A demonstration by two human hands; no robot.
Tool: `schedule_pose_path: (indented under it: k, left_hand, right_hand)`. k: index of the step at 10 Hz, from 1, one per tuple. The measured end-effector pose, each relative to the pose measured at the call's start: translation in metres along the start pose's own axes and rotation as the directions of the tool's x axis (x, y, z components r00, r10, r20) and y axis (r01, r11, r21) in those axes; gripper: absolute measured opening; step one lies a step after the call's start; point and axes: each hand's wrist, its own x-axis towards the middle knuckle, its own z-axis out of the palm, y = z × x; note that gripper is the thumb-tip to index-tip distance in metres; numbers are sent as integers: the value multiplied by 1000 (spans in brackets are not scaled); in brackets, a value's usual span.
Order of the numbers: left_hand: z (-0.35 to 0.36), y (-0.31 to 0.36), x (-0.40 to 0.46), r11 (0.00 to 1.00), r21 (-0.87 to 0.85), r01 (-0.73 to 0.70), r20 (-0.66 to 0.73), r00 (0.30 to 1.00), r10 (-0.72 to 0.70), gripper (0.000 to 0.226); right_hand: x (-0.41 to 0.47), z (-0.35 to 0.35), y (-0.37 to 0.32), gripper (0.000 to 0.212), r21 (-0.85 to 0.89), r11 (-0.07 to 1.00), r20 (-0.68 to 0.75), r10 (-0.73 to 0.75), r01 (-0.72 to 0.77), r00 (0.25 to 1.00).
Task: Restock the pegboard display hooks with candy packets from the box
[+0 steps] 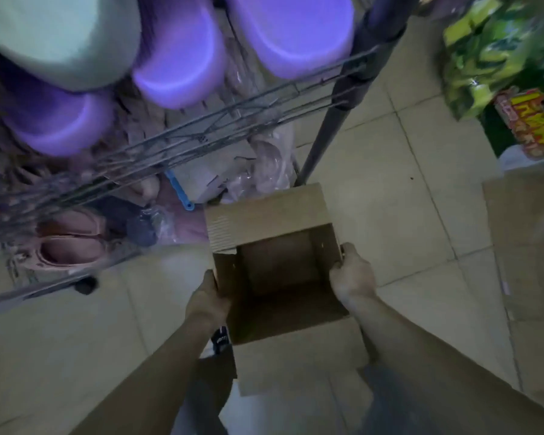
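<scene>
Cardboard box (277, 271) (inside bare) held by left hand (208, 301), right hand (352, 277).

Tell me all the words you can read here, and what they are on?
None can be read for sure.
Green snack bags: print too blurred.
Red and yellow packet: big yellow letters, too blurred to read.
Cardboard box held by left hand and right hand: no writing shows.

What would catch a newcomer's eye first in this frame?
Probably the open cardboard box at centre, held over the tiled floor with the left hand and right hand each gripping a side wall; no candy shows inside. Next, the glowing purple tubs on the wire rack at upper left.
</scene>
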Motion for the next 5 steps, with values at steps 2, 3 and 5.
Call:
schedule_pose_path:
  k: [2,3,5]
  left_hand:
    - [42,-8,55,992,-95,84,2,996,-84,24]
    - [49,-13,70,983,-138,119,-16,992,-122,25]
    - [21,-17,56,954,-253,162,83,986,-146,48]
  right_hand:
    - [78,33,6,49,-71,996,184,-35,49,982]
    - [93,44,6,47,-80,992,235,-73,94,969]
    - [77,36,3,56,-76,993,265,-71,94,962]
